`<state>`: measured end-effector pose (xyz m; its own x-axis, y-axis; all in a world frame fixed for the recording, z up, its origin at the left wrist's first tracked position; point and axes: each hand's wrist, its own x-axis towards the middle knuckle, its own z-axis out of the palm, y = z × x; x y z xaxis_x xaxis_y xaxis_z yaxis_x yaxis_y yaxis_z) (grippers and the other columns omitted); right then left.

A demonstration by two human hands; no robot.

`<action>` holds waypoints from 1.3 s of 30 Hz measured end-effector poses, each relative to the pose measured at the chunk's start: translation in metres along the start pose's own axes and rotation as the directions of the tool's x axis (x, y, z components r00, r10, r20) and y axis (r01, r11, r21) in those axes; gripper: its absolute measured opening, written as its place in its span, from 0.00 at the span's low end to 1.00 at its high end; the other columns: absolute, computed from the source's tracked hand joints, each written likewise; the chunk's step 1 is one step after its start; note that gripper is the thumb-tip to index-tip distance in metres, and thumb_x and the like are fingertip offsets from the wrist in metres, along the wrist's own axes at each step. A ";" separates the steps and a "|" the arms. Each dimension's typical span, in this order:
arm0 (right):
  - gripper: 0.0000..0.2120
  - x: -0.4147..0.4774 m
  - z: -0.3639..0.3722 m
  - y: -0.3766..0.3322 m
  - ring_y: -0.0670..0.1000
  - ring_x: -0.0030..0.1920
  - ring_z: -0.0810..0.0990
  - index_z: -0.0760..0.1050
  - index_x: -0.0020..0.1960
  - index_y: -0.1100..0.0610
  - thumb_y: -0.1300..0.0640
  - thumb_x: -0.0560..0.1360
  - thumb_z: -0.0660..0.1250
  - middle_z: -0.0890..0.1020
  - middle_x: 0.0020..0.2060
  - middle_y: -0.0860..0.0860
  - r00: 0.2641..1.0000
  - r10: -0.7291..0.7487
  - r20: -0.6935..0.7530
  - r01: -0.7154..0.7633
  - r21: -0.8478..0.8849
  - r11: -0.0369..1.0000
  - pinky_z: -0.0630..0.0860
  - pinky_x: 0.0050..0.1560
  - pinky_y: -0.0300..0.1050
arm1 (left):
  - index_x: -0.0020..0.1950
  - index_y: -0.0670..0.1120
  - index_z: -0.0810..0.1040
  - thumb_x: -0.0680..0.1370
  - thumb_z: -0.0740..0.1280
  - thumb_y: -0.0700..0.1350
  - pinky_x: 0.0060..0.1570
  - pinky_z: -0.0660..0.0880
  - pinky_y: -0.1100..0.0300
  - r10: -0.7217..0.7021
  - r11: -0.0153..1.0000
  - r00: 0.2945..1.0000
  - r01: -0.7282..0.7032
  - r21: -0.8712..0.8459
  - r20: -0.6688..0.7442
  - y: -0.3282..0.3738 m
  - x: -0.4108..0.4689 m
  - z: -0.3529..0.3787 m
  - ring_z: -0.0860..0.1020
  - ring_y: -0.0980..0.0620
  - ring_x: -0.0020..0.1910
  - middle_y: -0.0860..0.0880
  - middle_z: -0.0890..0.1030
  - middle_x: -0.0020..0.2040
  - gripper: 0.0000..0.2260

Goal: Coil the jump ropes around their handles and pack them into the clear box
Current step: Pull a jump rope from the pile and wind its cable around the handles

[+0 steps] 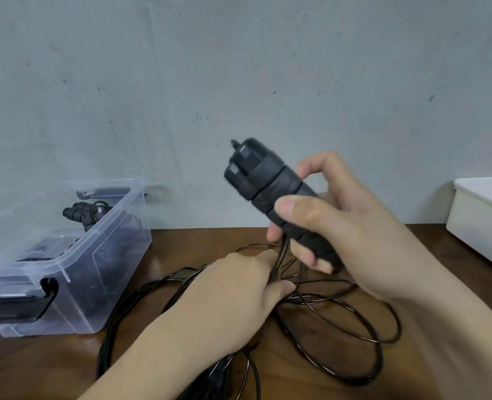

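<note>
My right hand (340,226) is clamped round the two black handles (268,186), held side by side and tilted up above the middle of the table (181,246). My left hand (239,287) sits just below them, pinching the cord (107,347) where it leaves the handles.

A few turns of cord already cross the grips. Most of it lies in loose, overlapping loops from the middle of the table to the near edge.

To wind it well, I judge I should let the cord slide through my left fingers under light tension. Each turn should go snug beside the one before, working down the grips, not piling up. The loops cross each other, so I would draw slowly and watch for a snag. My right thumb can pin each fresh turn.

The handles are matt, padded-looking cylinders with hard caps. The cord is thin, glossy and springy, so I expect it to uncoil if let slack.

The table is dark polished wood. The clear box (94,232) at the left edge is thin translucent plastic with a black latch, and it holds wound ropes (80,212). A white tray (481,223) stands at the right edge.
</note>
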<state>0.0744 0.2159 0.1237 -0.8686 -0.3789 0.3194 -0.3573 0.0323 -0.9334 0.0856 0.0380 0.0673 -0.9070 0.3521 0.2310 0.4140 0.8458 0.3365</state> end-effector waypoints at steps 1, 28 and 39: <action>0.25 0.003 -0.003 0.002 0.55 0.29 0.72 0.68 0.60 0.46 0.40 0.68 0.73 0.87 0.43 0.60 0.998 -0.008 -0.058 0.008 0.007 1.000 0.68 0.29 0.48 | 0.51 0.56 0.66 0.84 0.59 0.63 0.48 0.76 0.50 0.008 0.999 1.000 -0.007 0.035 -0.018 0.002 -0.001 -0.003 0.80 0.46 0.48 0.51 0.82 0.46 0.12; 0.16 0.016 -0.002 0.034 0.47 0.39 0.79 0.71 0.64 0.39 0.36 0.78 0.65 0.82 0.40 0.44 0.976 -0.201 -0.081 0.088 -0.700 0.709 0.76 0.39 0.51 | 0.47 0.59 0.79 0.84 0.64 0.58 0.39 0.69 0.62 0.137 0.965 0.985 -0.109 0.239 -0.103 -0.026 -0.020 -0.068 0.80 0.59 0.41 0.58 0.80 0.42 0.08; 0.14 0.011 -0.026 0.018 0.43 0.45 0.84 0.82 0.58 0.36 0.32 0.77 0.70 0.87 0.45 0.39 0.967 0.191 0.166 0.001 -0.759 0.652 0.82 0.52 0.51 | 0.47 0.65 0.86 0.78 0.62 0.64 0.46 0.71 0.62 0.253 0.964 0.928 -0.218 0.152 -0.273 -0.048 -0.015 -0.085 0.77 0.68 0.43 0.62 0.76 0.40 0.13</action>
<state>0.0497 0.2360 0.1144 -0.8516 -0.5139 0.1034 -0.4945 0.7222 -0.4837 0.0863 -0.0420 0.1250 -0.7158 0.4316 0.5490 0.5855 0.7993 0.1350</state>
